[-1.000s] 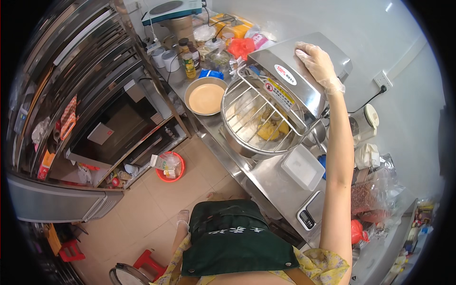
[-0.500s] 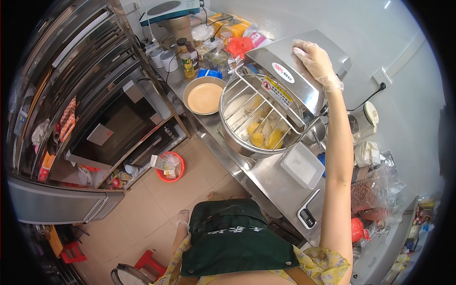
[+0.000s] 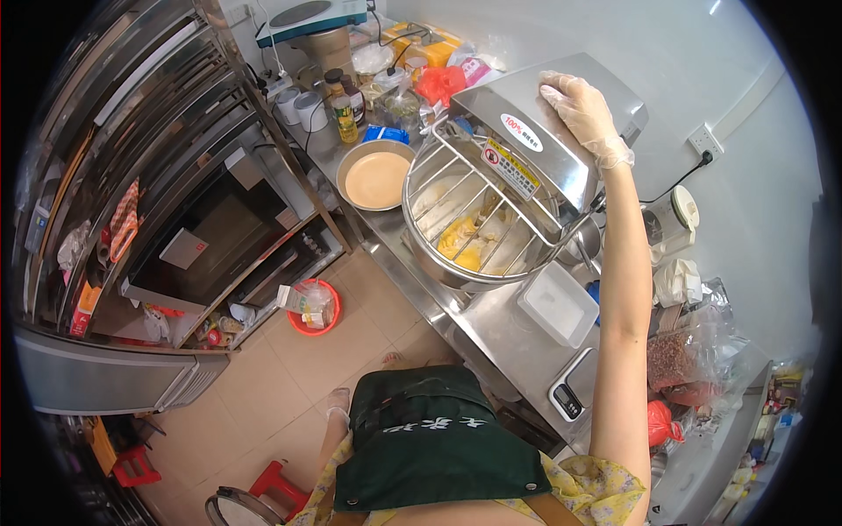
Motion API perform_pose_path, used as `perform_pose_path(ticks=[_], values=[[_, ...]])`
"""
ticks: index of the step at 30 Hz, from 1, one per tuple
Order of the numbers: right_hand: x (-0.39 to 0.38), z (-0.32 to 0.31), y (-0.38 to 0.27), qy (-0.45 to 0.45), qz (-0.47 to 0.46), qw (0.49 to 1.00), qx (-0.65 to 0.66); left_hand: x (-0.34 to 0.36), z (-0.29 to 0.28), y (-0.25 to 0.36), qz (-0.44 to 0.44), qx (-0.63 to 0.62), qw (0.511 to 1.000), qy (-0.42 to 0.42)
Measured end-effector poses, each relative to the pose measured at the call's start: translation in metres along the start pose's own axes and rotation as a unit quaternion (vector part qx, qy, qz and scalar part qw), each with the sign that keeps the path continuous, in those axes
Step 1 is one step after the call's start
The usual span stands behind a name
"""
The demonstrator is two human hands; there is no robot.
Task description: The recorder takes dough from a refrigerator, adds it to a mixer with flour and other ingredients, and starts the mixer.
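Observation:
My right hand [image 3: 579, 110], in a clear plastic glove, rests on the metal head of a stand mixer [image 3: 605, 83], its fingers loosely bent over the top and holding nothing. Under the head sits a steel mixing bowl [image 3: 438, 270] covered by a wire guard [image 3: 447, 167]. Through the bars I see white flour-like powder, a yellow egg-like mass [image 3: 462, 245] and part of the beater. Low beside my dark green apron hangs my left hand [image 3: 337, 401], also gloved; its fingers are too small and unclear to read.
Left of the mixer stands a round pan [image 3: 377, 180] of beige contents, with bottles [image 3: 344, 118] behind. Nearer on the counter are a white plastic tub [image 3: 559, 305] and a digital scale [image 3: 572, 386]. A rack [image 3: 175, 114] lines the left; a red basin [image 3: 314, 307] is on the floor.
Inside the bowl the yellow mass has shifted left and looks more broken up, and the beater sits differently. My right hand has stayed in place on the mixer head.

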State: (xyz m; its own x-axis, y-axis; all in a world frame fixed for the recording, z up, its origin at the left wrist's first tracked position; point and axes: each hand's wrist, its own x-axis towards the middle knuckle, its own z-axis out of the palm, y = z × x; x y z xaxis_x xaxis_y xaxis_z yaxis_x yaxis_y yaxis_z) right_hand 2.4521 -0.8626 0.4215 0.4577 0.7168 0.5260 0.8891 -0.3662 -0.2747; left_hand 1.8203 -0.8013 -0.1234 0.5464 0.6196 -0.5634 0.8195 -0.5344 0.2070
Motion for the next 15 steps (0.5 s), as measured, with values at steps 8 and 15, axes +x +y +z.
perform_pose_path(ticks=[8,15], values=[[-0.0001,0.0017,-0.0020,0.006,-0.005,1.000,0.006,-0.0061,0.0025,0.0027,-0.007,-0.054,0.998,0.038],[0.0010,0.0010,-0.0036,0.000,-0.007,1.000,0.001,-0.0098,-0.0056,0.0086,-0.029,-0.067,0.997,0.006]])
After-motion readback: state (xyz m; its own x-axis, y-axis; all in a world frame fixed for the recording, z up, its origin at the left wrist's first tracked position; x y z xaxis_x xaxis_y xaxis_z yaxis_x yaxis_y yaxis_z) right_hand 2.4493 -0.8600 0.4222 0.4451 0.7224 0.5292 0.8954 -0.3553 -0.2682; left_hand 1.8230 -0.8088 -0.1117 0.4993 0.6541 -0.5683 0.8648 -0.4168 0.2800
